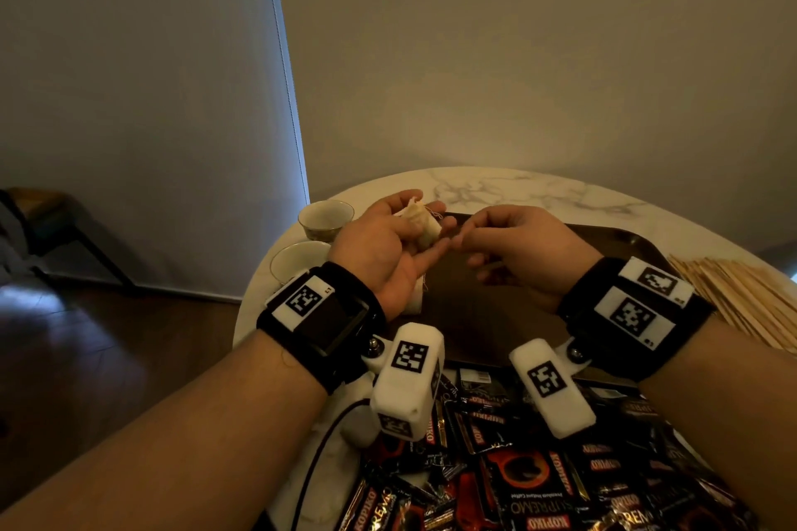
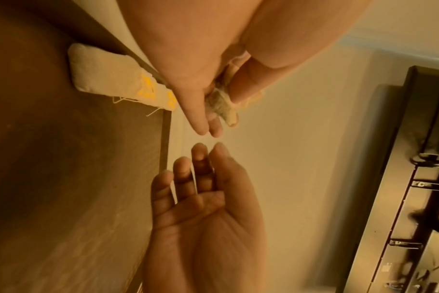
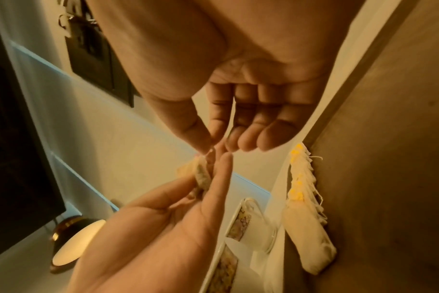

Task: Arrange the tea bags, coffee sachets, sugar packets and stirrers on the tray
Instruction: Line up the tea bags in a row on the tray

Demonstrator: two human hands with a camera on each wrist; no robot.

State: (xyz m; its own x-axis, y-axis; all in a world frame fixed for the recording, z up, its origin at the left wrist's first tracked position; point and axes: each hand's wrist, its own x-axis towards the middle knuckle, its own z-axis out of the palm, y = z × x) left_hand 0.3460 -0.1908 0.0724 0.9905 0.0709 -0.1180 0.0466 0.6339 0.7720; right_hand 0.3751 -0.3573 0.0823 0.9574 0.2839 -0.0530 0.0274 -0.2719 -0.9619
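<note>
Tea bags started; coffee, stirrers and sugar still to place.

A row of tea bags (image 3: 306, 200) lies along the left edge of the tray (image 1: 483, 315); the left hand (image 1: 388, 246) pinches one more tea bag (image 1: 420, 222) above that edge; the right hand (image 1: 513, 246) pinches what looks like its string, though I cannot tell for sure; coffee sachets (image 1: 539, 483) are heaped at the table's near edge, stirrers (image 1: 742, 297) off the tray's right edge; sugar packets are not seen.

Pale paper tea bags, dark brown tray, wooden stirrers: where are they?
Pale paper tea bags (image 1: 420, 220), head view, the bundle's middle.
Dark brown tray (image 1: 621, 239), head view, its far rim.
Wooden stirrers (image 1: 746, 293), head view, mid-pile.
</note>
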